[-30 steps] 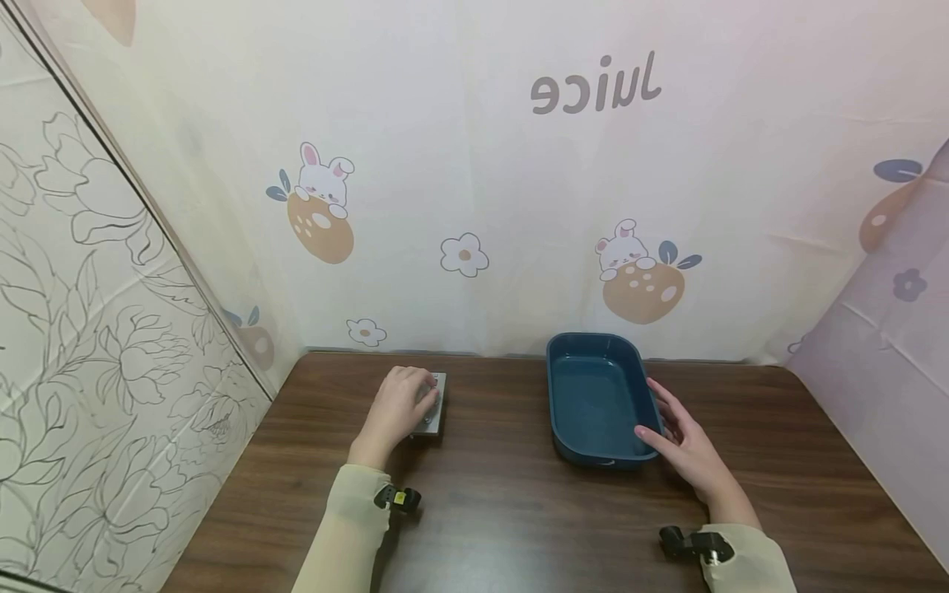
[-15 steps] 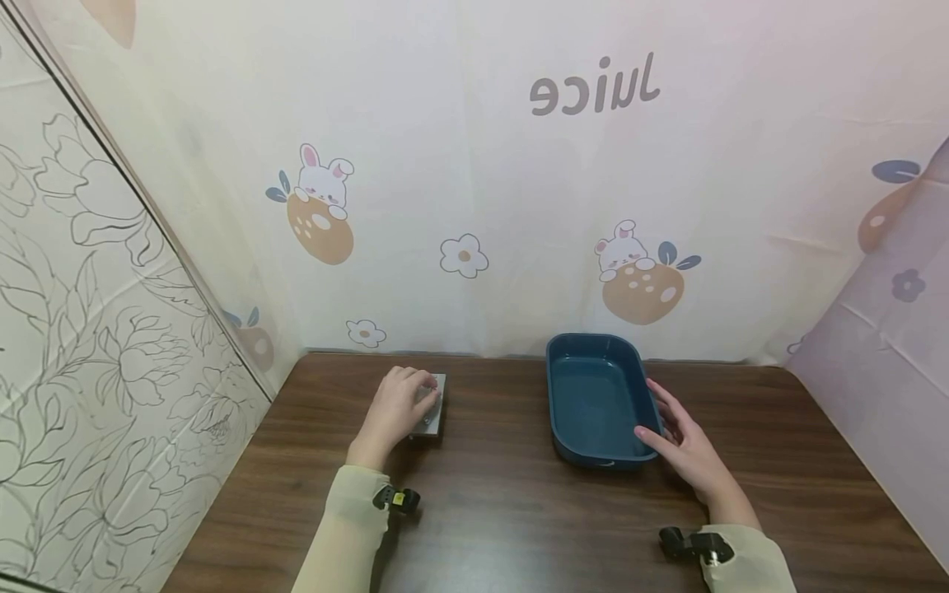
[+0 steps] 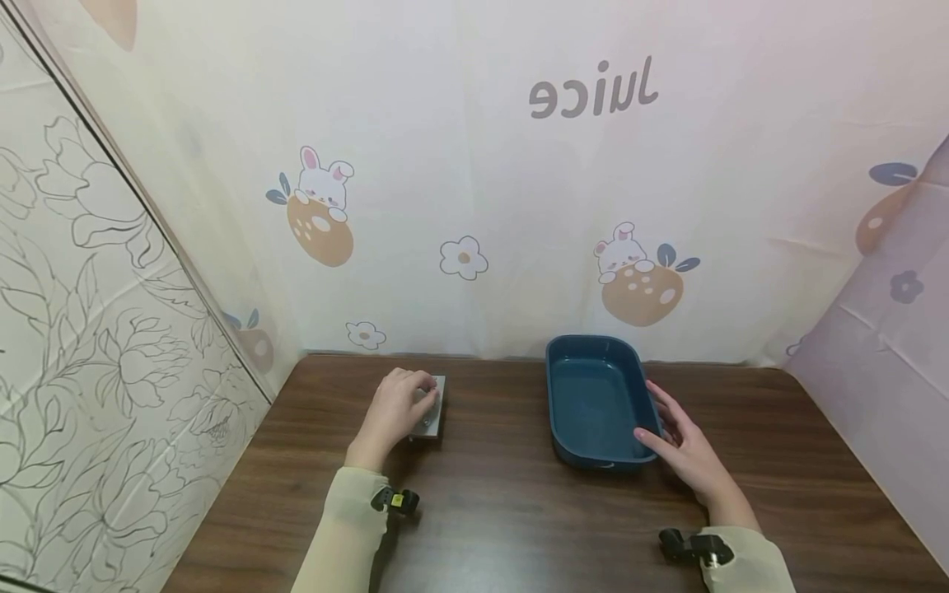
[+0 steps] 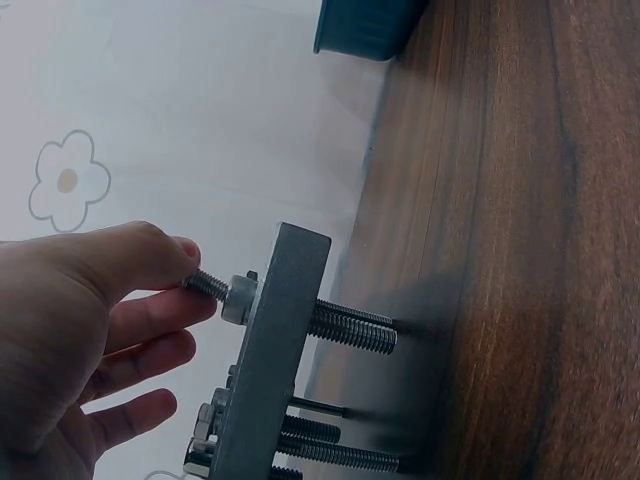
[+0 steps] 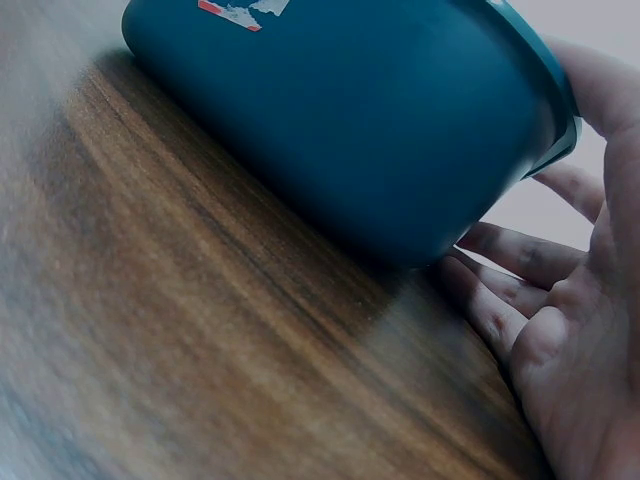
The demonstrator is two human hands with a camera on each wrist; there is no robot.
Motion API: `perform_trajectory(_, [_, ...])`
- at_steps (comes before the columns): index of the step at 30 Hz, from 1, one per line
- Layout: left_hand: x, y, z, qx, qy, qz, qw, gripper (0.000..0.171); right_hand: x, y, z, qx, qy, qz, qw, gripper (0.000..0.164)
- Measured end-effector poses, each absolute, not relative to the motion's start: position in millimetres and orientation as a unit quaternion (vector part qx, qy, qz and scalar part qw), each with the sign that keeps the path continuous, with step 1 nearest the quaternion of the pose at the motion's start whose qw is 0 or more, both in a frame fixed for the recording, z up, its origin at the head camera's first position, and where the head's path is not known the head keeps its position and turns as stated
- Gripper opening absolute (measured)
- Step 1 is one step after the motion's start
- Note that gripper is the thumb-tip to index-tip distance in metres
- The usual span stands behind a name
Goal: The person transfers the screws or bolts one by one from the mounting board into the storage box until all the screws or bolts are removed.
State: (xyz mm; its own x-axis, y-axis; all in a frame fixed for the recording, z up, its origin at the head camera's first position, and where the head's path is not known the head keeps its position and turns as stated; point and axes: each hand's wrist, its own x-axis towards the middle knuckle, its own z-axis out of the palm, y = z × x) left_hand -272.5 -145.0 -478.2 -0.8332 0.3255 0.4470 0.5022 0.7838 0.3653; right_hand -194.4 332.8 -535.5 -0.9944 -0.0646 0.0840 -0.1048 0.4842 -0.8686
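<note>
At the left of the table, my left hand [image 3: 395,409] is over a small grey metal plate [image 3: 437,405]. In the left wrist view, its thumb and index finger pinch the end of a threaded screw [image 4: 208,284], whose other end meets a round metal collar [image 4: 239,300] on the plate. Several threaded bolts [image 4: 352,328] stick out of the plate's underside toward the table. My right hand [image 3: 693,457] grips the right side of a deep blue rectangular dish [image 3: 596,403], thumb over the rim and fingers along the outer wall. Nothing shows inside the dish.
The brown wooden table [image 3: 489,511] ends at a printed curtain [image 3: 474,165] at the back. A flower-patterned panel [image 3: 111,346] borders the left side. Bolt heads [image 4: 205,425] line the plate's upper face.
Both hands, the plate and the dish hold their places. The head view shifts very slightly.
</note>
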Motion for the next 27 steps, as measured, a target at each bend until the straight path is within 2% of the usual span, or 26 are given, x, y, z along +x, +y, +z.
perform_trajectory(27, [-271.1, -143.2, -473.8, -0.208, -0.915, -0.265, 0.223, 0.007, -194.4, 333.3, -536.9, 0.051, -0.857, 0.513, 0.022, 0.080])
